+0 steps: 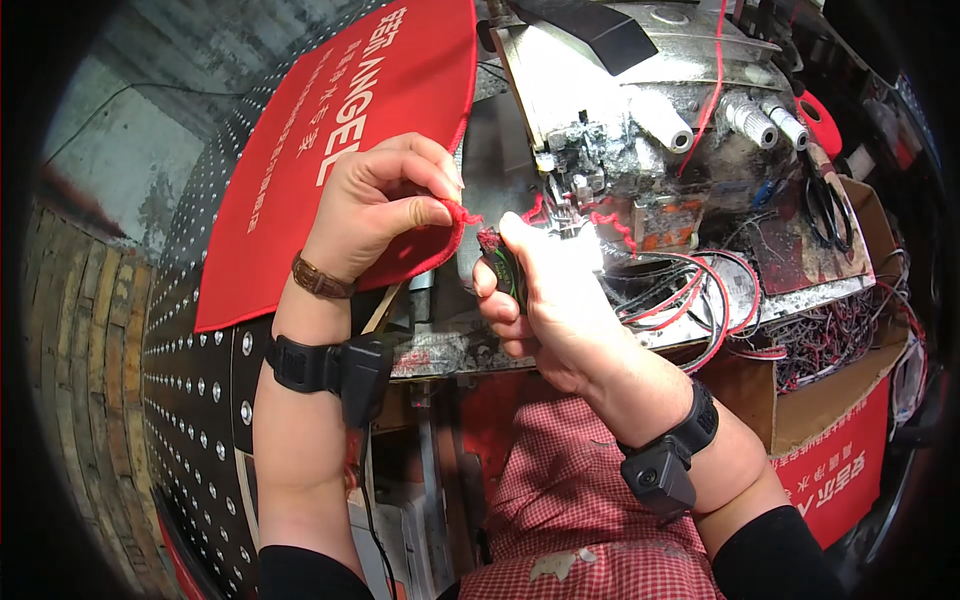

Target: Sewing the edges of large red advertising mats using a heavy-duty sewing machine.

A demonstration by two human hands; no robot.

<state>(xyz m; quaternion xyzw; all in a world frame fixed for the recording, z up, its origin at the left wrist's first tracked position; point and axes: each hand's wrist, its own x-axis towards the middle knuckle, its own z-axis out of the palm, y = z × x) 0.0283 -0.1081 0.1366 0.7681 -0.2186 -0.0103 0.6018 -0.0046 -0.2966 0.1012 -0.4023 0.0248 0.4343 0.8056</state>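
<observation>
Thread (462, 212) ran red from the stitched rim of the red fabric panel (330, 140), and the left hand (385, 205) had thumb and forefinger pinched together on it right at the cloth's lower corner. The right hand (540, 300) was clamped around a small dark snipper (500, 262), its tip raised beside that loose end, just in front of the sewing machine (600, 130). The panel lay over the studded table (190, 380), well left of the tangle of red and white offcuts (700, 290). To do this well, I judged the tail wanted holding taut and the blades set close to the seam without nicking the binding
</observation>
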